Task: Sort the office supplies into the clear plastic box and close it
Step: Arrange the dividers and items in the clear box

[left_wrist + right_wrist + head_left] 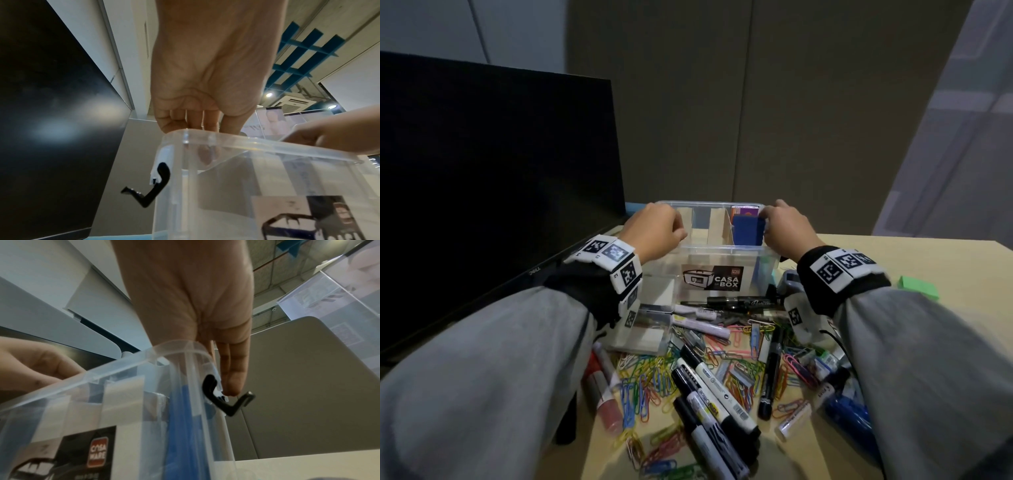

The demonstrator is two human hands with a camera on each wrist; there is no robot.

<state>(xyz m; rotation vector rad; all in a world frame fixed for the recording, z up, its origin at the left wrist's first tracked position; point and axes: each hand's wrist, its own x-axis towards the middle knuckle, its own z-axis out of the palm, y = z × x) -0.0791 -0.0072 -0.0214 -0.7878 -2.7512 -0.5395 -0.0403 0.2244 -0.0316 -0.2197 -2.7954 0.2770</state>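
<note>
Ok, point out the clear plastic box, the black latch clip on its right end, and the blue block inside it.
Clear plastic box (726, 249), head view: near top rim.
Black latch clip (223, 404), right wrist view: bend of the open clip.
Blue block (749, 230), head view: its front face, inside the box's right end.

Black monitor (493, 192), grey partition (774, 120), seemingly wooden desk (928, 260)
</note>
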